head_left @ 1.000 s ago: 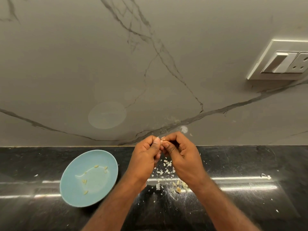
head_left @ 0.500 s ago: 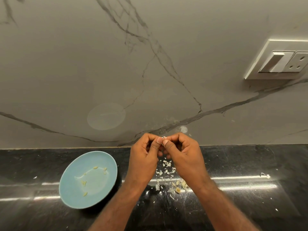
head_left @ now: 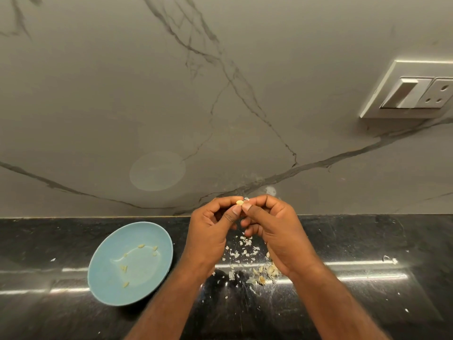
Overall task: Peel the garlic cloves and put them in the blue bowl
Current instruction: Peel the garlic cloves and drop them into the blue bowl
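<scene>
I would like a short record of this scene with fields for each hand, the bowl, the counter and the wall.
left hand: pinches the garlic clove at its fingertips
right hand: pinches the same clove from the other side
blue bowl: on the counter, left of both hands; several peeled cloves inside
counter: black and glossy; skin scraps under the hands
wall: grey marble pattern; switch plate at upper right

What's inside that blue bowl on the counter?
A few small, pale peeled garlic cloves lie scattered across the bottom of the blue bowl. Its inside is fully in view; only what sits beneath the bowl is hidden.
</scene>
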A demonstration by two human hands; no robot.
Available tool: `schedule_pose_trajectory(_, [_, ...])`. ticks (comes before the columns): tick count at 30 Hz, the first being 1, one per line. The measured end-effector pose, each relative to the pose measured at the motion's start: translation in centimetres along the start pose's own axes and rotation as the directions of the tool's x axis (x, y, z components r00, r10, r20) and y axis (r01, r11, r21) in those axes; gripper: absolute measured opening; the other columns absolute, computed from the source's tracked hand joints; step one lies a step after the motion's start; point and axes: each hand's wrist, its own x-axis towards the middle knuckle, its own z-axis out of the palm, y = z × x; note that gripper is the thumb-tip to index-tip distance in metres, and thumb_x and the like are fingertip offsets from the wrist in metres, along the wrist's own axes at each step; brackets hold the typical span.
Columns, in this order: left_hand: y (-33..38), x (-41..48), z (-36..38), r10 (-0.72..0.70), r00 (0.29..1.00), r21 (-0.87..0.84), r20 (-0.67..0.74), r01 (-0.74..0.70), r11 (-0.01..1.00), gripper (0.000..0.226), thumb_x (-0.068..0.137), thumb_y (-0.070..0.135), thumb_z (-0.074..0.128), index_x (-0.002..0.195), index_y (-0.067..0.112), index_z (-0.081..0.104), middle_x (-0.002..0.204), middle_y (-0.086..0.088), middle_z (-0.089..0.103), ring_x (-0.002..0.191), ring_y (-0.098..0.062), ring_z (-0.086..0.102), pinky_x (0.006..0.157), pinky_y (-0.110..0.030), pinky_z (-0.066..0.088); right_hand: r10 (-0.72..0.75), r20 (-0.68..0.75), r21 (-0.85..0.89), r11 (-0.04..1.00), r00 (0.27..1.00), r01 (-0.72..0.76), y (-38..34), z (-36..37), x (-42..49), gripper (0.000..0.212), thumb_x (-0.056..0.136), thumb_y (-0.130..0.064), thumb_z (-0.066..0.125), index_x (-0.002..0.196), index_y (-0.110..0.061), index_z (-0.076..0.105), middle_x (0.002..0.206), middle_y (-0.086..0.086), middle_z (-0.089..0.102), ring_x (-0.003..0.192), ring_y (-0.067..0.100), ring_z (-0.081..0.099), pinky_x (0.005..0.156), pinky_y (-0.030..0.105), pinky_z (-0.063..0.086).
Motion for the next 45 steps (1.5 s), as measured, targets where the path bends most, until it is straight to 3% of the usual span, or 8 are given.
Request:
schedule_pose_trajectory(3, [0.4, 0.2, -0.2, -0.078, 0.997, -0.052, 0.03, 0.079, 0.996, 0.026, 0.081, 0.024, 0.069, 0.104, 0.016, 0.076, 0.104, -0.004, 0.076, 0.1, -0.022, 0.07, 0.08, -0.032, 0.054, -0.016, 0.0, -0.062, 0.998, 1.0, 0.016, -0.1, -0.2, 0.1, 0.009, 0.089, -0.008, 0.072, 0.095, -0.002, 0.07, 0.079, 0.005, 0.072, 0.072, 0.017, 0.064, 0.061, 0.026, 0.053])
schedule_pose_trajectory(7, [0.7, 0.5, -0.4, -0.109, 0.994, -0.029, 0.027, 0.109, 0.994, 0.018, 0.086, 0.018, 0.07, 0.103, 0.015, 0.077, 0.1, -0.003, 0.077, 0.092, -0.016, 0.069, 0.075, -0.029, 0.053, -0.09, -0.05, -0.296, 0.952, 0.995, 0.072, -0.5, -0.5, 0.1, 0.023, 0.091, -0.03, 0.069, 0.086, -0.007, 0.071, 0.077, 0.004, 0.073, 0.069, 0.015, 0.066, 0.065, 0.027, 0.054])
schedule_pose_trajectory(10, [0.5, 0.8, -0.5, -0.132, 0.991, 0.008, 0.02, 0.132, 0.991, 0.015, 0.09, 0.01, 0.069, 0.101, 0.015, 0.077, 0.096, -0.003, 0.077, 0.087, -0.014, 0.07, 0.072, -0.026, 0.053, -0.127, -0.028, -0.384, 0.917, 0.991, 0.107, -0.9, -1.0, 0.2, 0.007, 0.091, -0.018, 0.071, 0.097, -0.019, 0.066, 0.086, 0.004, 0.07, 0.077, 0.012, 0.066, 0.072, 0.029, 0.058])
schedule_pose_trajectory(13, [0.6, 0.9, -0.8, -0.146, 0.988, 0.067, 0.053, 0.143, 0.987, 0.014, 0.091, 0.011, 0.068, 0.101, 0.015, 0.077, 0.095, -0.002, 0.078, 0.091, -0.014, 0.072, 0.071, -0.022, 0.053, -0.099, 0.086, -0.415, 0.901, 0.991, 0.126, -1.0, -1.0, 0.2, 0.027, 0.089, -0.01, 0.072, 0.108, -0.028, 0.067, 0.093, 0.001, 0.07, 0.085, 0.011, 0.067, 0.079, 0.031, 0.06])
schedule_pose_trajectory(18, [0.8, 1.0, -0.8, -0.167, 0.982, 0.13, 0.088, 0.155, 0.979, 0.016, 0.091, 0.008, 0.068, 0.103, 0.012, 0.078, 0.093, -0.003, 0.078, 0.092, -0.015, 0.072, 0.072, -0.019, 0.054, -0.231, 0.114, -0.559, 0.789, 0.966, 0.255, -0.2, -0.9, 0.1, 0.025, 0.091, -0.011, 0.072, 0.097, -0.035, 0.075, 0.094, -0.008, 0.074, 0.091, 0.006, 0.071, 0.083, 0.025, 0.058])
schedule_pose_trajectory(23, [0.7, 1.0, -1.0, -0.198, 0.98, 0.075, 0.025, 0.195, 0.978, 0.008, 0.085, 0.007, 0.074, 0.092, 0.007, 0.078, 0.084, -0.013, 0.076, 0.081, -0.02, 0.072, 0.074, -0.025, 0.059, -0.204, 0.112, -0.589, 0.775, 0.973, 0.23, 0.0, -0.9, 0.3, 0.017, 0.092, -0.012, 0.071, 0.094, -0.028, 0.074, 0.087, -0.012, 0.074, 0.085, 0.007, 0.07, 0.08, 0.026, 0.058])
schedule_pose_trajectory(36, [1.2, 0.9, -0.4, -0.168, 0.985, 0.223, -0.034, 0.171, 0.96, 0.004, 0.085, 0.009, 0.076, 0.082, 0.012, 0.076, 0.078, -0.004, 0.076, 0.081, -0.021, 0.072, 0.071, -0.023, 0.059, -0.2, 0.106, -0.598, 0.77, 0.974, 0.223, -0.4, -0.8, 0.1, 0.01, 0.088, -0.022, 0.075, 0.089, -0.031, 0.074, 0.084, -0.016, 0.074, 0.081, 0.003, 0.069, 0.072, 0.019, 0.054])
schedule_pose_trajectory(45, [1.1, 1.2, 0.0, -0.125, 0.986, 0.218, -0.111, 0.147, 0.965, 0.013, 0.093, 0.008, 0.061, 0.082, 0.013, 0.067, 0.068, -0.001, 0.071, 0.059, -0.004, 0.062, 0.054, -0.015, 0.047, -0.077, 0.006, -0.12, 0.99, 0.997, 0.077, -0.7, -1.1, 0.4, 0.012, 0.084, -0.002, 0.073, 0.092, -0.011, 0.072, 0.097, 0.015, 0.074, 0.087, 0.017, 0.069, 0.075, 0.026, 0.055])
